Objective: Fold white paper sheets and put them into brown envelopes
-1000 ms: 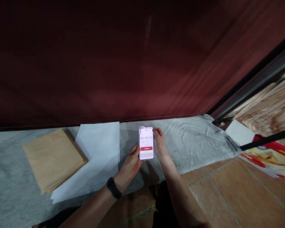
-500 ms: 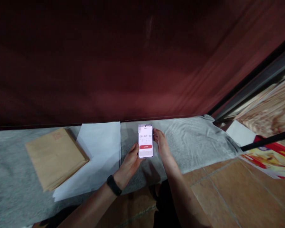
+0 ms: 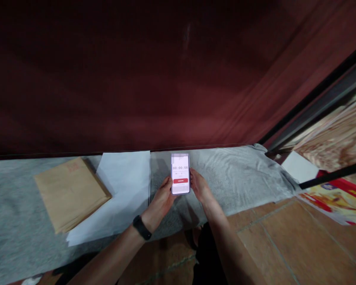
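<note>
- Left hand (image 3: 163, 198) is closed around the lower left side of the phone (image 3: 180, 174); a black wristband (image 3: 141, 227) sits on that wrist.
- Right hand (image 3: 200, 188) has its fingers against the phone's right side; whether it grips cannot be told.
- The phone, its lit screen reading 00:00:08, is held above the worktop (image 3: 231, 174), between the far and near edges.
- White paper (image 3: 127, 186) lies left of the phone, reaching the worktop's far edge.
- Brown envelopes (image 3: 72, 194), stacked, overlap the paper's left part, towards the worktop's left end.
- Grey cloth covers the worktop; a dark red panel (image 3: 166, 99) rises along its far edge.
</note>
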The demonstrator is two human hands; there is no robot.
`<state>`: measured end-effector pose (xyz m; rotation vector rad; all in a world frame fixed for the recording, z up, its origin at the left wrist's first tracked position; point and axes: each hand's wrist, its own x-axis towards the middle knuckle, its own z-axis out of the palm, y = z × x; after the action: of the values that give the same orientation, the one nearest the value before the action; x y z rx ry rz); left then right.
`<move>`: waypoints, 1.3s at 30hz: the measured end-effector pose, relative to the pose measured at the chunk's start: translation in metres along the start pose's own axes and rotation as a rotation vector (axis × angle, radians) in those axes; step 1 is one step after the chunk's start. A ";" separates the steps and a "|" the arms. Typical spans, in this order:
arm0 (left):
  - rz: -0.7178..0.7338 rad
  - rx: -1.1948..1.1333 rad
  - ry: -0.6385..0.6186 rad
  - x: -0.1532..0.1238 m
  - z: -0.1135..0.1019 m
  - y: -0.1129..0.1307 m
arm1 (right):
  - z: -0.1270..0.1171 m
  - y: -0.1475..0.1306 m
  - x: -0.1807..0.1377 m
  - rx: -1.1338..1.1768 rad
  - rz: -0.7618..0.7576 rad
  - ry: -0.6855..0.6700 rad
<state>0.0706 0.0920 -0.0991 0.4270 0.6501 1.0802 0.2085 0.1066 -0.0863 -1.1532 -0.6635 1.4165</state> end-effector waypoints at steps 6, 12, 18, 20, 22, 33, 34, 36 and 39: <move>0.009 0.021 0.000 -0.002 0.007 -0.002 | -0.004 -0.003 -0.004 -0.008 -0.010 0.020; 0.014 0.013 -0.015 -0.002 0.008 -0.001 | -0.006 -0.004 -0.004 -0.013 0.033 0.054; 0.010 0.032 -0.003 0.000 0.009 0.001 | 0.001 -0.003 -0.005 0.058 -0.004 0.007; 0.014 0.029 -0.005 0.000 0.011 0.000 | 0.002 -0.003 -0.005 0.075 -0.027 -0.003; 0.010 0.042 -0.003 0.002 0.011 -0.001 | 0.002 -0.002 -0.005 0.085 -0.039 -0.002; 0.263 0.591 0.215 0.007 -0.003 0.024 | -0.026 -0.005 0.010 0.056 -0.085 0.107; 0.340 0.721 0.212 0.008 -0.004 0.030 | -0.031 -0.007 0.011 0.046 -0.085 0.121; 0.514 1.013 0.218 0.007 -0.005 0.040 | -0.042 -0.012 0.013 0.026 -0.087 0.154; 0.711 1.454 0.211 0.000 -0.002 0.054 | -0.055 -0.020 0.014 -0.001 -0.096 0.200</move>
<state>0.0331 0.1148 -0.0681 1.9182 1.4999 1.1483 0.2686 0.1123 -0.0923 -1.2289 -0.5699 1.2023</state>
